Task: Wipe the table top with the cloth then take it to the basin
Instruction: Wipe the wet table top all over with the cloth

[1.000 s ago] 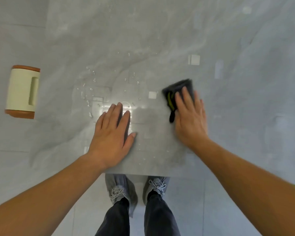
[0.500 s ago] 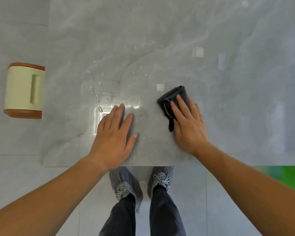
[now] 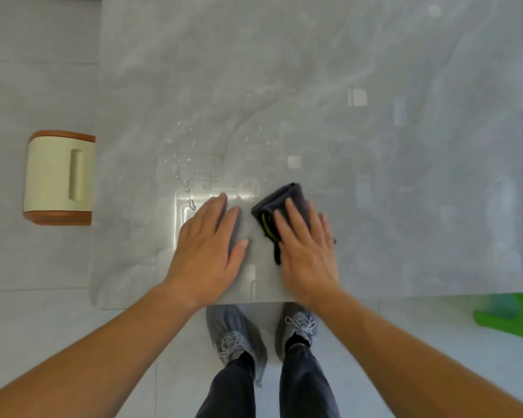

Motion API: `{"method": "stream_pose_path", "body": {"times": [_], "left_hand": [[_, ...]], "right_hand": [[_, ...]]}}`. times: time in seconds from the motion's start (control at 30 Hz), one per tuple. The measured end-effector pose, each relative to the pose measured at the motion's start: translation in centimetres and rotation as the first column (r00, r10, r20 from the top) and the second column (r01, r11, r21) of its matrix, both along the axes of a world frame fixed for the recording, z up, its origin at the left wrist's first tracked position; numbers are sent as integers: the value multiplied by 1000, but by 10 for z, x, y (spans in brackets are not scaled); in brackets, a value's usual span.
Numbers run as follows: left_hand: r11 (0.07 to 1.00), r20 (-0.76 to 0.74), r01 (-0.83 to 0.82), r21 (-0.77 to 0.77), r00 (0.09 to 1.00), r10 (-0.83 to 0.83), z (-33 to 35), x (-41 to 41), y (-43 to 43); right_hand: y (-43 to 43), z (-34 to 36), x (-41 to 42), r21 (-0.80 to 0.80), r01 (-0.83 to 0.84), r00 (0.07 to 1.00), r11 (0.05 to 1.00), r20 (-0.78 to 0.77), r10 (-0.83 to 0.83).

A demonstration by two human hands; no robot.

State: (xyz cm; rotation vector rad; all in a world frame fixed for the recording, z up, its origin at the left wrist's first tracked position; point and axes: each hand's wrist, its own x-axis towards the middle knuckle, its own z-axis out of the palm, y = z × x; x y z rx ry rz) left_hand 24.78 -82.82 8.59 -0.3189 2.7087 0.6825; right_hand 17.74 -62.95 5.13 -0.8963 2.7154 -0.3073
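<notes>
A folded dark grey cloth (image 3: 284,200) with a yellow-green stripe lies on the glossy grey marble table top (image 3: 314,86), near its front edge. My right hand (image 3: 307,245) presses flat on the cloth, fingers spread, covering its near half. Just to the left of the cloth, my left hand (image 3: 209,251) rests palm down on the bare table. Water drops (image 3: 187,158) dot the surface beyond my left hand. No basin is in view.
A cream stool with brown wooden edges (image 3: 59,176) stands on the floor by the table's left edge. A green object (image 3: 511,315) shows under the table's front edge at the right. My feet (image 3: 266,333) stand on grey floor tiles below the table edge.
My right hand has slid the cloth toward me and to the left, close to my left hand. The left hand stays flat on the table.
</notes>
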Motion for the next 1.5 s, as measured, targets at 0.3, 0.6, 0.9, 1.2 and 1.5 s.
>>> {"method": "stream_pose_path", "body": {"times": [0.3,0.6,0.9,1.2,1.5], "left_hand": [[998,74,7,-63,997,-2,2,-15,-2],[995,91,88,-39,992,-84,15,-30,-27],[999,66,43,-2,997,-43,26,-73,-58],[997,12,-10,-70,1000,11,11,-173,-92],[980,28,-50,-195,998,56,-11,-241,-115]], "right_hand": [[-4,5,-20,-2,71,997,997,-4,-71],[-59,2,-133,49,346,937,937,26,-348],[-44,6,-125,69,-75,997,995,-5,76],[-100,-3,-224,4,164,984,986,-66,-164],[-119,2,-330,4,190,982,982,-10,-190]]}}
